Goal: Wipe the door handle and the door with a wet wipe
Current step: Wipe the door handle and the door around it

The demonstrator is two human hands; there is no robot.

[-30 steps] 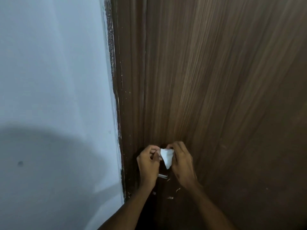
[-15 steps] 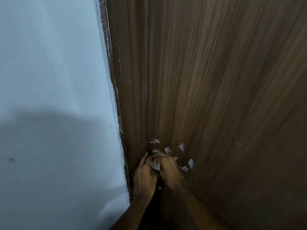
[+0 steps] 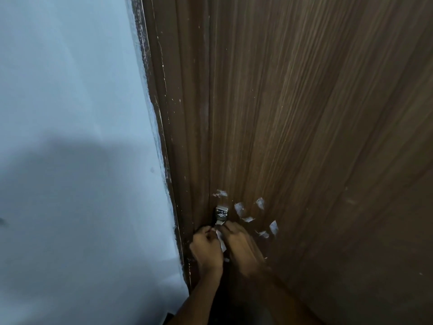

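Both hands meet low on the dark wood-grain door [image 3: 304, 113], just right of the frame [image 3: 182, 137] and the pale wall [image 3: 70, 113]. The left hand [image 3: 206, 250] and right hand [image 3: 241, 247] are each curled closed, pinching the white wipe [image 3: 220, 239] between them; only a strip of it shows. Directly above the fingers sits a small metal latch [image 3: 221, 212], with pale scuffs [image 3: 240, 208] on the door to its right.
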